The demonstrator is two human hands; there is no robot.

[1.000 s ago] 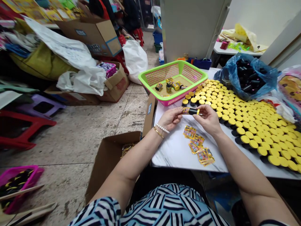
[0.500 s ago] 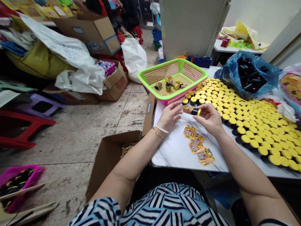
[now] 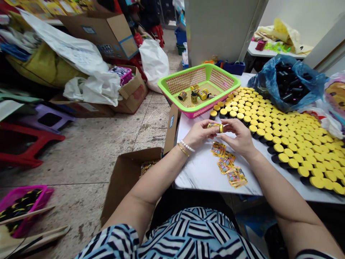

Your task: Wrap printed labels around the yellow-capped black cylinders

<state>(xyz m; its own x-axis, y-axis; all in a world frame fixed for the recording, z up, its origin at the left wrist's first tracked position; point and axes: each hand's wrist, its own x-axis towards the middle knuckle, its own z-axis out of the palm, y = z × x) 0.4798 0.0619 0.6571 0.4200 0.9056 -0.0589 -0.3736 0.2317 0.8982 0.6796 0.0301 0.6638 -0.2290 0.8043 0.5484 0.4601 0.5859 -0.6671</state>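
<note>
In the head view, a small cylindrical bottle (image 3: 221, 128) with a yellow cap and a printed yellow label lies sideways between my hands above the table. My left hand (image 3: 201, 134) is closed around its label end and hides much of the body. At the cap end is my right hand (image 3: 238, 136), its fingers curled around the cap and its thumb just below. Several flat printed yellow labels (image 3: 225, 160) lie in small overlapping stacks on the white table (image 3: 194, 172) beneath my hands.
Rows of yellow-capped black bottles (image 3: 292, 144) stand along the table's right side. A green and pink basket (image 3: 172, 77) with several labelled bottles sits behind my hands. Black pieces fill a blue plastic bag (image 3: 260, 81). An open cardboard box (image 3: 118, 180) is at the table's left.
My left hand, whose fingers were spread beside the label end, has closed around the bottle. The bottle has moved slightly left, and its black lower part is now covered.
</note>
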